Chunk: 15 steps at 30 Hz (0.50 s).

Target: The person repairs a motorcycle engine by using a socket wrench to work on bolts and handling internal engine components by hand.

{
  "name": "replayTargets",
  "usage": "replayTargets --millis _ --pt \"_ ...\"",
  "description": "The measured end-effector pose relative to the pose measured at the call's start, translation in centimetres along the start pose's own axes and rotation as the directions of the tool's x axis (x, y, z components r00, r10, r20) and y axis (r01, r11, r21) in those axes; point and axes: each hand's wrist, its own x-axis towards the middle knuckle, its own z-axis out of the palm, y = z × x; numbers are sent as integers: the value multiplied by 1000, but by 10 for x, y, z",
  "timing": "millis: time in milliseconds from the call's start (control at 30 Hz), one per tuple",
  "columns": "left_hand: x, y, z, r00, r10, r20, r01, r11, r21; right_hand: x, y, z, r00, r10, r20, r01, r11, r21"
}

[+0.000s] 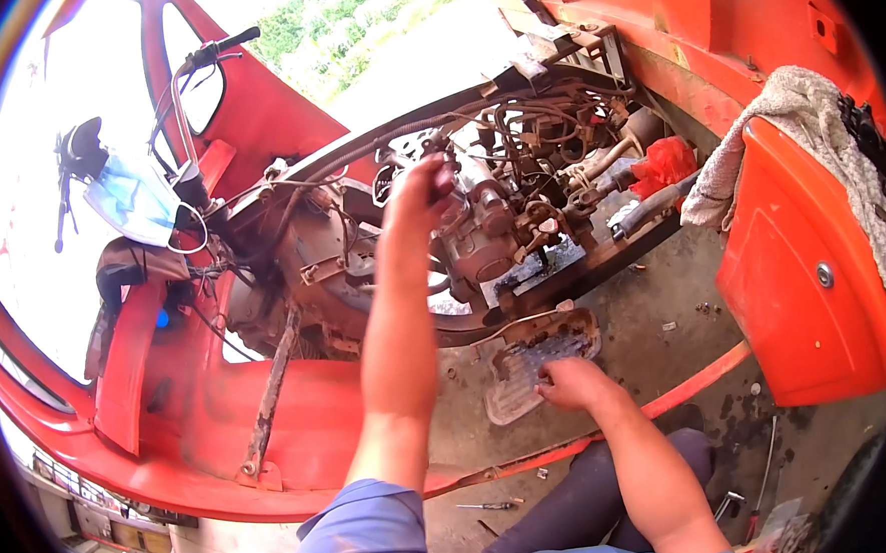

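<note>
A: What hung at nine o'clock?

B: A blue face mask (128, 198) dangled below the handlebar (213, 50), beside the red body panel (142, 357).

A: And the left hand (421, 193)?

B: It was stretched up toward twelve o'clock, fingers curled against the engine (490, 224). I couldn't tell whether it gripped anything; the engine sat just to its right.

A: The right hand (574, 382)?

B: At five o'clock, lying closed on the metal foot plate (538, 362) on the concrete floor (664, 295), pressing its near edge.

A: Further right?

B: A red rag (666, 163) near the engine, then a grey towel (805, 117) draped over the orange cover (808, 257) at three o'clock.
</note>
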Motion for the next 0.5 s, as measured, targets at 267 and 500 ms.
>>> replayTargets --millis 267,500 --pt "32 39 -180 909 411 68 -102 60 993 2 -18 17 995 -74 69 73 997 15" --pt "19 -21 -33 989 105 -102 -106 994 -3 -2 -11 14 998 -21 51 20 1000 11"
